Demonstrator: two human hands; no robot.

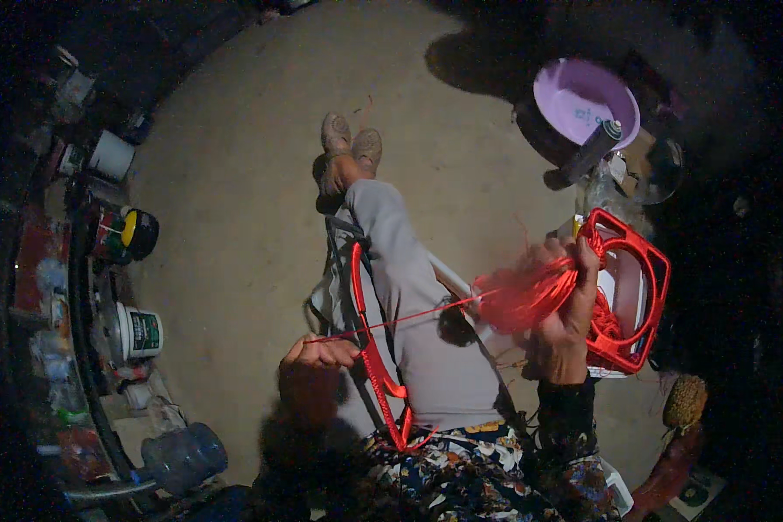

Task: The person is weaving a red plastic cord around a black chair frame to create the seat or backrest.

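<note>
My right hand (567, 326) is closed around a loose bundle of thin red cord (524, 296), partly smeared by motion. From the bundle a single strand runs taut to my left hand (322, 352), whose fingers pinch it above my left thigh. Across my lap lies a long red plastic piece (363, 287) with cord wrapped or braided along its lower part. Right beside my right hand is a red plastic frame (657, 300) with a round opening, with more red cord knotted at its edge. Whether that hand touches the frame I cannot tell.
Beneath the frame stands a white container (632, 283). Farther right are a purple basin (574, 87), a dark cylinder (587, 155) and a corn-like yellow object (685, 400). Along the left edge sit buckets (139, 333) and a large clear bottle (187, 457).
</note>
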